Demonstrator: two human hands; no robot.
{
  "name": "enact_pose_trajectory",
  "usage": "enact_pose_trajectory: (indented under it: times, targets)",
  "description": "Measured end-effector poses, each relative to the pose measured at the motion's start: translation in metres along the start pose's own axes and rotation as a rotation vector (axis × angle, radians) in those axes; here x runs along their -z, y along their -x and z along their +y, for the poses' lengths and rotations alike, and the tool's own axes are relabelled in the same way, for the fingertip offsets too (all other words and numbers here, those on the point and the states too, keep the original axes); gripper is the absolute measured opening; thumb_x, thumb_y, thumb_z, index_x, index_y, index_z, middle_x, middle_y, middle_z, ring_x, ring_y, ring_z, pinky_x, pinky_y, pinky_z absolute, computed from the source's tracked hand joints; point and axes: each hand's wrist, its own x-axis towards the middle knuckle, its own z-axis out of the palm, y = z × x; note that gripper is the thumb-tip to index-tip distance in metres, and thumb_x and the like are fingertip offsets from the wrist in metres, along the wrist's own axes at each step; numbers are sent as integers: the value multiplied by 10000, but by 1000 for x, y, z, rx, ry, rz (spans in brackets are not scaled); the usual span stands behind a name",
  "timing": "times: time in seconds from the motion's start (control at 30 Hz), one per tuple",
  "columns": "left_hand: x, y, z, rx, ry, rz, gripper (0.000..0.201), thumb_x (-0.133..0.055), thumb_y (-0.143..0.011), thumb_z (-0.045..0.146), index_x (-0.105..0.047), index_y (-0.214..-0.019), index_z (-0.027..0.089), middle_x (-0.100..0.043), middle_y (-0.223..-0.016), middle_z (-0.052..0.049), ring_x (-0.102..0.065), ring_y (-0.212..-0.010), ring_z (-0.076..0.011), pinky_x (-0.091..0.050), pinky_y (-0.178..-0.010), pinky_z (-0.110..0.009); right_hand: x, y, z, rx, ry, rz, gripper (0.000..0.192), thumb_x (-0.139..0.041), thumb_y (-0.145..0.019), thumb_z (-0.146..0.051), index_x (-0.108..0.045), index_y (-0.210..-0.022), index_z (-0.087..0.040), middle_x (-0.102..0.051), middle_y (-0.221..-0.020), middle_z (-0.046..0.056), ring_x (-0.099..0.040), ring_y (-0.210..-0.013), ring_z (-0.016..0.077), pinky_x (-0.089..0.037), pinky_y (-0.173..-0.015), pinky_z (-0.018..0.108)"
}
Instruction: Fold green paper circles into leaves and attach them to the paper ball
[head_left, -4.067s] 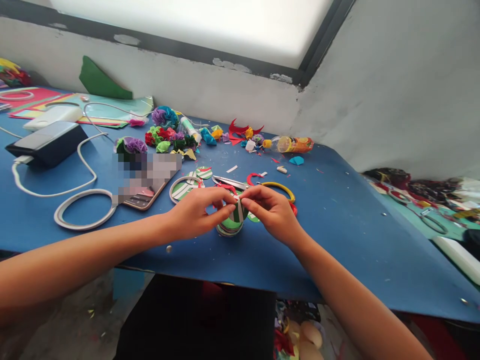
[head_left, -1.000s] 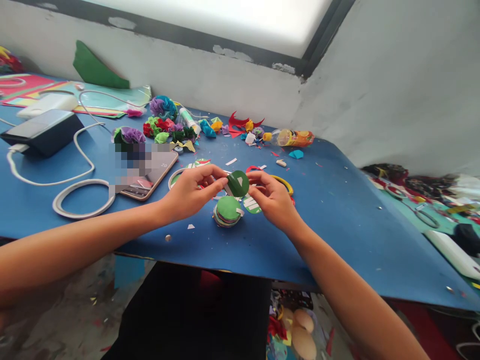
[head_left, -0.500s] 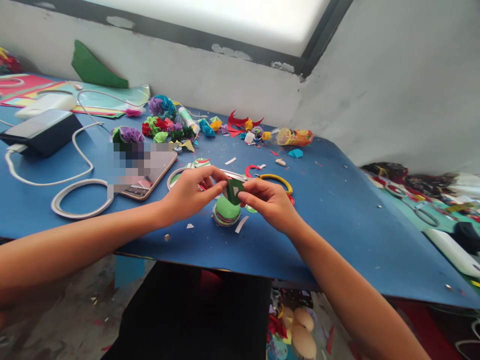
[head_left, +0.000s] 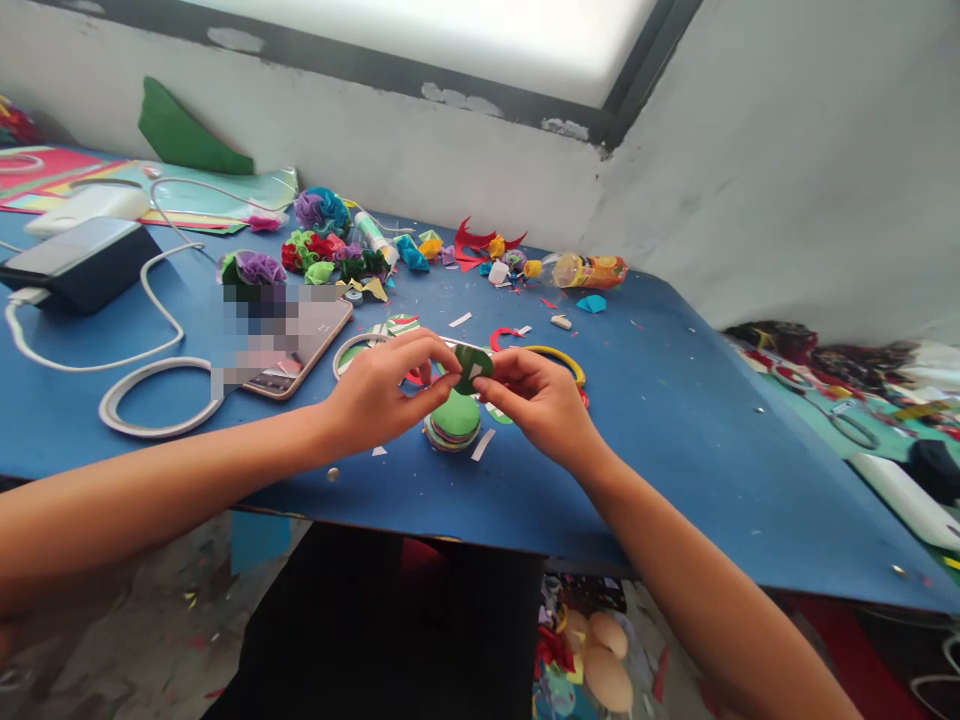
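Note:
A small dark green paper circle (head_left: 472,362) with a white patch on it is held up between my hands. My left hand (head_left: 386,385) pinches it at its left edge, thumb and forefinger together. Closed on the lower right edge is my right hand (head_left: 536,402). Just below stands a stack of paper circles (head_left: 453,418), light green on top. Behind my right hand, partly hidden, lies a pair of scissors with a yellow handle (head_left: 564,358). A white ring (head_left: 346,358) and green-and-white paper pieces (head_left: 394,325) lie beyond my left hand.
To the left are a phone (head_left: 315,345), a larger white ring (head_left: 157,400) and a dark box (head_left: 79,262) with a white cable. Ruffled paper flowers (head_left: 322,212), scraps and an orange-labelled bottle (head_left: 592,272) line the back of the blue table (head_left: 675,470).
The green paper circle has been raised slightly and turned, so its face shows rounder. Both hands stay around it, with the fingers shifted a little.

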Motion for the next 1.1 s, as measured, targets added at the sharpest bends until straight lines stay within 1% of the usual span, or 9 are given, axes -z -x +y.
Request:
enact_pose_trajectory:
  times: [0.1, 0.27, 0.4, 0.67, 0.83, 1.0, 1.1]
  targets:
    - [0, 1, 2, -23, -19, -5, 54, -569, -795, 200, -561, -835, 165, -610, -837, -11, -558, -688, -83, -472, -657, -218, -1, 1, 0, 26, 63, 21, 161, -621, -762, -307, -587, -846, -175, -651, -790, 12, -590, -692, 99, -460, -620, 232]
    - [1, 1, 3, 15, -34, -58, 80, -554, -813, 237, -578, -862, 177, -625, -829, -7, -573, -709, -87, -471, -689, -220, -2, 3, -4, 89, 175, -65, 127, -589, -791, -273, -592, -874, -177, -646, -785, 9, -602, -719, 102, -477, -651, 231]
    - [1, 1, 3, 35, -44, -77, 109, -549, -820, 269, -587, -852, 172, -631, -802, -11, -572, -706, -90, -465, -690, -220, -3, 4, -9, 123, 243, -98, 121, -556, -811, -265, -590, -876, -169, -650, -791, 18, -605, -726, 111, -481, -649, 232]
    - [1, -1, 6, 138, 8, -91, 119, -578, -803, 290, -600, -837, 178, -626, -773, 12, -559, -660, -73, -454, -655, -209, -3, 5, -11, 216, 348, -152, 109, -529, -821, -216, -603, -881, -163, -659, -793, 11, -595, -703, 98, -478, -664, 212]
    - [2, -1, 5, 188, 50, -130, 142, -581, -798, 307, -607, -848, 176, -629, -784, 7, -566, -681, -80, -464, -663, -207, -3, 5, -10, 216, 362, -184, 116, -509, -832, -213, -608, -874, -171, -660, -799, 12, -593, -701, 103, -473, -657, 217]
    - [1, -1, 4, 211, 62, -168, 175, -595, -783, 328, -605, -861, 172, -627, -829, -2, -568, -699, -87, -471, -677, -216, -3, 4, -12, 204, 384, -207, 117, -506, -835, -224, -600, -798, -166, -636, -752, 13, -575, -682, 105, -457, -637, 217]
    - [1, -1, 5, 219, 74, -180, 173, -588, -786, 325, -604, -860, 169, -627, -838, -8, -573, -710, -92, -478, -688, -222, -3, 4, -12, 199, 381, -213, 118, -504, -836, -226, -597, -794, -167, -632, -749, 15, -574, -683, 107, -456, -634, 219]
